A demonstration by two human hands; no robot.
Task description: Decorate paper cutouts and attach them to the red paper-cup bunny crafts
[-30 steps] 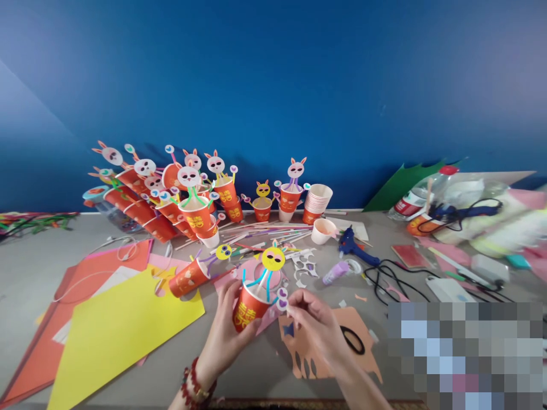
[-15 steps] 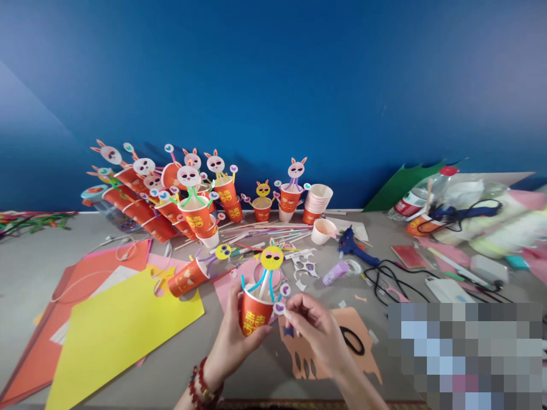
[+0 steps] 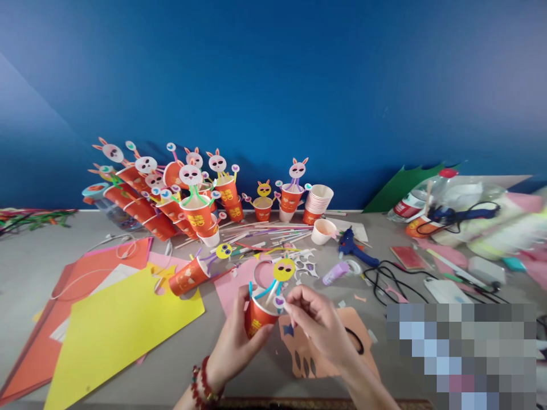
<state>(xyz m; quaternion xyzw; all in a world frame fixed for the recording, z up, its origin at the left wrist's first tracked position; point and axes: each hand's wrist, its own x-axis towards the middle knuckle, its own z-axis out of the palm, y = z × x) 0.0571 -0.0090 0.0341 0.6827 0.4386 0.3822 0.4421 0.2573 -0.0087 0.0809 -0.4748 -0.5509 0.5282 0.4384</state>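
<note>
My left hand (image 3: 234, 346) is wrapped round a red paper cup (image 3: 257, 316) low in the middle of the view. A yellow animal face (image 3: 284, 270) stands on a stick out of the cup, with blue pipe-cleaner arms. My right hand (image 3: 318, 322) pinches a small round disc with a heart (image 3: 279, 303) at the tip of one blue arm, just right of the cup. A similar red cup figure (image 3: 188, 275) lies on its side to the left.
Yellow (image 3: 119, 330) and orange paper sheets cover the left of the grey table. Several finished cup figures (image 3: 194, 196) stand along the blue wall. A blue glue gun (image 3: 351, 246), black cables (image 3: 393, 279), a glue stick (image 3: 335, 273) and an orange cut-out sheet (image 3: 316, 359) lie to the right.
The cup has been turned more upright and shifted a little right in my left hand. My right hand stays pinched on the small disc, following it.
</note>
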